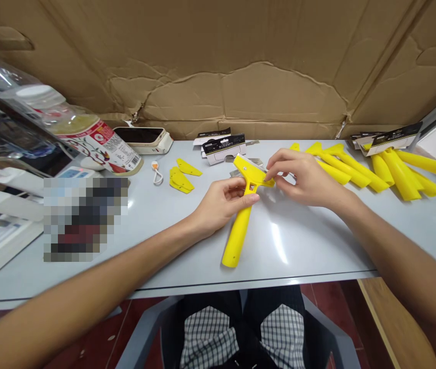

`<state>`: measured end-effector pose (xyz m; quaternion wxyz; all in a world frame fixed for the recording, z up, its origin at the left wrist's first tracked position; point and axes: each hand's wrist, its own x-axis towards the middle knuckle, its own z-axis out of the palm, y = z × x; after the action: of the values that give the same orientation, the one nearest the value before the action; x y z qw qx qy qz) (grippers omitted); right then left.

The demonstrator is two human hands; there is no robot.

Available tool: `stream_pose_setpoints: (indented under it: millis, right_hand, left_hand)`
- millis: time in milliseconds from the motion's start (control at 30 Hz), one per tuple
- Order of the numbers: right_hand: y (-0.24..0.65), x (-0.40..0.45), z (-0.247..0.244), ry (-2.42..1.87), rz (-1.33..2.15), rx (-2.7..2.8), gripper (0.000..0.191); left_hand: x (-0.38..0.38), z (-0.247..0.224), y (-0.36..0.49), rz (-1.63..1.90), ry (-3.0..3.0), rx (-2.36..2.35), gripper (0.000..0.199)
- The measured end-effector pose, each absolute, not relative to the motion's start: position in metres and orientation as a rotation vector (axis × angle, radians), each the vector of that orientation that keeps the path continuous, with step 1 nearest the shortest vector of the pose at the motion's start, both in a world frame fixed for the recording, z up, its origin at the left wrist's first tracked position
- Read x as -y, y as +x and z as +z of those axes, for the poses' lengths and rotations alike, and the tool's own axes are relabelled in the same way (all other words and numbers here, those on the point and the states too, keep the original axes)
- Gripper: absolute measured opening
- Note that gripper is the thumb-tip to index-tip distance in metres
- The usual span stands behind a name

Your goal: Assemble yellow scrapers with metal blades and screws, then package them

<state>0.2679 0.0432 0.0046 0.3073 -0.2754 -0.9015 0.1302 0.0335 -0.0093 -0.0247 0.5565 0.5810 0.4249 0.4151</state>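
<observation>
My left hand [220,205] is wrapped round the neck of a yellow plastic scraper [237,233], its handle slanting down toward the table's front edge. A pale strip shows along the far edge of its wide head, with a screw in the head's left part. At the right end of that head, the fingertips of my right hand [302,177] are pinched together against it; whatever small thing they may hold is hidden. Several flat yellow plates [181,180] lie left of the scraper. Behind it rest black-and-white header cards [223,148], and metal pieces [254,161] are partly covered by my hand.
More yellow scraper handles [364,166] lie at the right, with others [404,174] under packaging cards [394,138]. Leftward are a short white cable [157,174], a phone [141,136], a labelled bottle [95,141] and a white device [6,230]. Cardboard [241,61] stands behind the table.
</observation>
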Motion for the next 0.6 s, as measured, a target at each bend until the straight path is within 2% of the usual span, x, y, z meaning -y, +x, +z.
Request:
stream_pose_setpoints:
  millis: [167,400,600]
  right_hand:
    - [0.2677,-0.0428,0.003,-0.718,0.335,2.41,0.032]
    - [0.2664,-0.0436,0.0026,-0.701,0.339,2.4,0.014]
    - [0.266,-0.0434,0.0027,-0.705,0.289,2.396,0.014]
  left_hand:
    - [0.0091,-0.0259,0.0325,0.976,1.376,-1.005,0.037]
    - [0.009,-0.0257,0.0333,0.979,1.387,-1.011,0.036]
    - [0.0096,-0.0236,0.0337,0.983,1.372,-1.011,0.034]
